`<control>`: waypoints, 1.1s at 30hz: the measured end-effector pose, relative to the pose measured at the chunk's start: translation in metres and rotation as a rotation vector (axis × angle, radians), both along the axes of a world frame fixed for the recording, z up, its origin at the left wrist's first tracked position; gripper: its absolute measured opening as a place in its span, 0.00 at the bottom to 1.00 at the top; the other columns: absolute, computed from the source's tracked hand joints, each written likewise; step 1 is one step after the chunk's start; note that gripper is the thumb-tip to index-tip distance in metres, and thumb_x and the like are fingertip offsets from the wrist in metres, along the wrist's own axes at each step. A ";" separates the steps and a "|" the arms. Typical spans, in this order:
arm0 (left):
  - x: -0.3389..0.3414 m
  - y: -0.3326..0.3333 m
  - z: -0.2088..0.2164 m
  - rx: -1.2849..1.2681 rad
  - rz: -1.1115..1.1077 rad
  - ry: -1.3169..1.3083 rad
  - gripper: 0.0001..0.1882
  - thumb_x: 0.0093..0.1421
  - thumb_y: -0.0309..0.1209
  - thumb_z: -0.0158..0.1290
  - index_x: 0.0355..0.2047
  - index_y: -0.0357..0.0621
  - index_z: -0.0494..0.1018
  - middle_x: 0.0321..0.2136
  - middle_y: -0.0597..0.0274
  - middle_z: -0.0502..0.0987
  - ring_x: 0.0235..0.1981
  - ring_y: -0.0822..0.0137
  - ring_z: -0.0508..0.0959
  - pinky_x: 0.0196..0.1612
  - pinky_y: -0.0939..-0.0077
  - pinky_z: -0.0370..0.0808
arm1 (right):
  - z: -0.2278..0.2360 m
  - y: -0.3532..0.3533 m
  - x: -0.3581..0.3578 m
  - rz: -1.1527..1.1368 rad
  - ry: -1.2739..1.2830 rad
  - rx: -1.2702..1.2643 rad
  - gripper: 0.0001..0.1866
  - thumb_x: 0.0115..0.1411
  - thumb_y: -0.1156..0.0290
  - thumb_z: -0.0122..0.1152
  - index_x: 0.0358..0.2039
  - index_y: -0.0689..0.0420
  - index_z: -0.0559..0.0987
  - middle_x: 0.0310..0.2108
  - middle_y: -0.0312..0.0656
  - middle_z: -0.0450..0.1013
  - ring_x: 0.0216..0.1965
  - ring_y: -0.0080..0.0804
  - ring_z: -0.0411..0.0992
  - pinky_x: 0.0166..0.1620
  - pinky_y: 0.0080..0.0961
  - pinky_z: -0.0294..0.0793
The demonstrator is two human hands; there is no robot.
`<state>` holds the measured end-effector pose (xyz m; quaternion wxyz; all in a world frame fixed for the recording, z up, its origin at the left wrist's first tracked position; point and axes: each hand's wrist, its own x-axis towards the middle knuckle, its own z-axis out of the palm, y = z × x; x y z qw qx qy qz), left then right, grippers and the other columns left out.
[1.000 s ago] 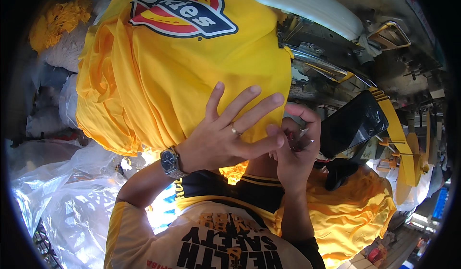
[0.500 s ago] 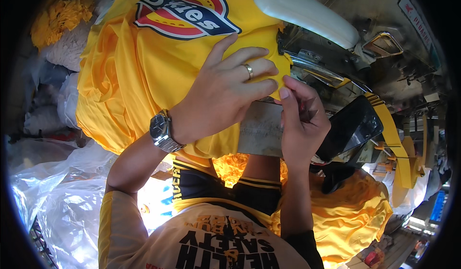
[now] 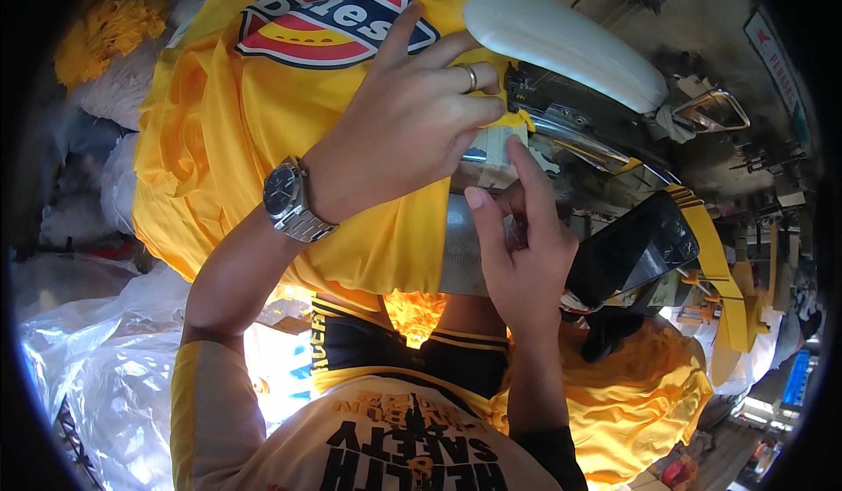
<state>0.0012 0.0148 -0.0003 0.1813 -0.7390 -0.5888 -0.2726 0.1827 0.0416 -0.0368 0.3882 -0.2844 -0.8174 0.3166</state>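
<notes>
Yellow cloth (image 3: 237, 131) with a red, white and dark blue printed badge (image 3: 338, 24) lies bunched over the sewing machine's work surface. My left hand (image 3: 412, 110), with a ring and a metal watch, lies across this cloth. Its fingers are stretched and apart, with their tips by the cloth's right edge at the machine's sewing head (image 3: 517, 92); the thumb is hidden. My right hand (image 3: 529, 250) is just off that edge, over the metal plate. Its thumb and forefinger stand apart with nothing between them, while the other fingers curl in and their inside is mostly hidden.
A rounded white machine arm cover (image 3: 566, 48) rises beyond my hands. A dark phone (image 3: 633, 250) leans right of my right hand, beside a yellow strip (image 3: 715, 254). More yellow cloth (image 3: 631, 394) is piled lower right. Clear plastic bags (image 3: 132, 359) lie at left.
My right hand has let go of the cloth edge and drawn back left and toward me, thumb and forefinger parting. My left hand and the cloth have shifted slightly away from me.
</notes>
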 end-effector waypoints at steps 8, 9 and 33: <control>-0.011 0.022 -0.014 0.023 0.019 -0.422 0.10 0.49 0.30 0.54 0.31 0.43 0.82 0.36 0.62 0.78 0.44 0.60 0.74 0.54 0.59 0.67 | -0.055 -0.017 0.014 0.122 0.094 -0.104 0.21 0.57 0.75 0.64 0.52 0.63 0.73 0.23 0.41 0.73 0.20 0.22 0.70 0.26 0.19 0.71; -0.014 0.023 -0.017 0.037 0.043 -0.476 0.11 0.49 0.30 0.54 0.32 0.42 0.82 0.36 0.61 0.78 0.43 0.60 0.75 0.53 0.61 0.67 | -0.048 -0.015 0.015 0.115 0.003 -0.194 0.20 0.57 0.75 0.65 0.50 0.63 0.74 0.23 0.42 0.73 0.22 0.24 0.71 0.29 0.22 0.73; 0.087 -0.121 -0.022 -0.168 0.100 -0.736 0.08 0.58 0.21 0.52 0.39 0.37 0.72 0.21 0.48 0.74 0.22 0.49 0.76 0.25 0.63 0.70 | 0.047 0.025 -0.043 -0.062 -0.383 0.625 0.10 0.65 0.65 0.50 0.32 0.58 0.73 0.28 0.47 0.75 0.28 0.46 0.77 0.29 0.38 0.76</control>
